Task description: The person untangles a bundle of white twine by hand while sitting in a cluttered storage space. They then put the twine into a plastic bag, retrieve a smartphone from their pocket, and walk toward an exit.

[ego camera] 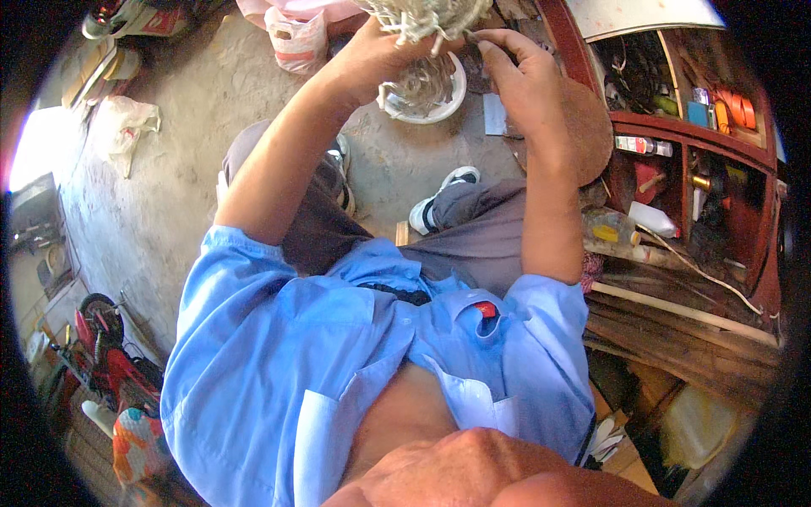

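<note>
My left hand [386, 54] grips the underside of a rough bundle of pale, knotted strands [431, 16], cut off by the top edge of the picture. Close to its right side is my right hand [523, 79], thumb and forefinger pinched on a small dark piece [471, 38] at the bundle's edge. What that piece is cannot be made out. Below both hands, a round white tub [460, 95] on the floor holds loose, coiled greyish strands [421, 85]. The bundle hides part of my left fingers.
Red wooden shelving [684, 136] at the right holds bottles, orange tape rolls and tools. A brown round board [586, 133] is behind my right forearm. Plastic bags [298, 41] lie at the top and left. A red bicycle-like vehicle [114, 361] is at the lower left.
</note>
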Tool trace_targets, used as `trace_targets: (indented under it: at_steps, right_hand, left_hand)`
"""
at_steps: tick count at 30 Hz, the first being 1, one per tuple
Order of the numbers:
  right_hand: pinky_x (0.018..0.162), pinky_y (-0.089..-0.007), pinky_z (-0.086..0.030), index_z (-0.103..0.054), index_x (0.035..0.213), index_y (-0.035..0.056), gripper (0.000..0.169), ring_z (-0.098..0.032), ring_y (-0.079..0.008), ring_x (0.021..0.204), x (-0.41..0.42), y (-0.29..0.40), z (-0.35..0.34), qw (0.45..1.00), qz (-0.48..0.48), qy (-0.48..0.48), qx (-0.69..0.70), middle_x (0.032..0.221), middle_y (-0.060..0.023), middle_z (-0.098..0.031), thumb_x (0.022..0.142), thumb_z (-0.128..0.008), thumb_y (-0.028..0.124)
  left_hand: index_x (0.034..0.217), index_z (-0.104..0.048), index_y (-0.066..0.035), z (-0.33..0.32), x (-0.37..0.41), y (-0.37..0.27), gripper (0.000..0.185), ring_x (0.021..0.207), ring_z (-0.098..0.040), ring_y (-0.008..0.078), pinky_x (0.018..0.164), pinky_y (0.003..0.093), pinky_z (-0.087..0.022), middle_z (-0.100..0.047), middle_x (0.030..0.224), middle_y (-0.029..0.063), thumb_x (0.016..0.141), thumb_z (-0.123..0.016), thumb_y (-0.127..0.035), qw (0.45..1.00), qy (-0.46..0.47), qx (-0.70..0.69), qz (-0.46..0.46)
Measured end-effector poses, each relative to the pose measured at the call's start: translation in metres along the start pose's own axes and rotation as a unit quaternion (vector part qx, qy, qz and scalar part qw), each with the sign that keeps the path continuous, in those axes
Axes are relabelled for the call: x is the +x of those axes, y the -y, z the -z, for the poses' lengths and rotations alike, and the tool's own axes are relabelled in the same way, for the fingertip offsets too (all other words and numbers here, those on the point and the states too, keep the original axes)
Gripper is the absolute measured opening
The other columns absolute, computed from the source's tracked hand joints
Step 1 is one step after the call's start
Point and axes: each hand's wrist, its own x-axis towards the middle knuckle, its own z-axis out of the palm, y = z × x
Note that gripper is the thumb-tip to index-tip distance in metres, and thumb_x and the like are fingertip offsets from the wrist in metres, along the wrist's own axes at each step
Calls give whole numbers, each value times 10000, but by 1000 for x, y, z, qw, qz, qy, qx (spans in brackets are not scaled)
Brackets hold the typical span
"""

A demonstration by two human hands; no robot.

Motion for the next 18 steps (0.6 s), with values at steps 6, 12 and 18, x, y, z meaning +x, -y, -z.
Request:
trace_targets:
  at_steps: [6, 12, 18]
  right_hand:
    - [844, -398, -564, -760, 1129, 55, 248, -750, -328, 929, -12, -13, -15, 999, 14, 6, 48, 1015, -177, -765, 952, -675, 207]
    - [821, -362, -566, -761, 1114, 46, 244, -749, -243, 880, -12, -28, -4, 996, 80, 30, 6, 984, -150, -776, 952, -702, 219]
    - [755, -304, -564, -771, 1038, 28, 223, -700, -132, 798, -21, -15, 5, 978, -12, 9, 206, 858, -87, -760, 906, -796, 206]
  left_hand:
    - [1452, -561, -16, -22, -9, -21, 538, 1300, -570, 207, 1128, 373, -429, -618, 1420, 88, 970, -724, -187, 995, 42, -51, -69]
    - [1444, -566, -14, -35, -4, -11, 517, 1279, -591, 206, 1112, 372, -446, -629, 1406, 87, 962, -721, -118, 992, 70, -31, -104]
    - [1407, -596, -27, -50, 5, -12, 468, 1191, -616, 169, 1019, 358, -500, -667, 1316, 54, 964, -711, -128, 994, 5, -25, -104]
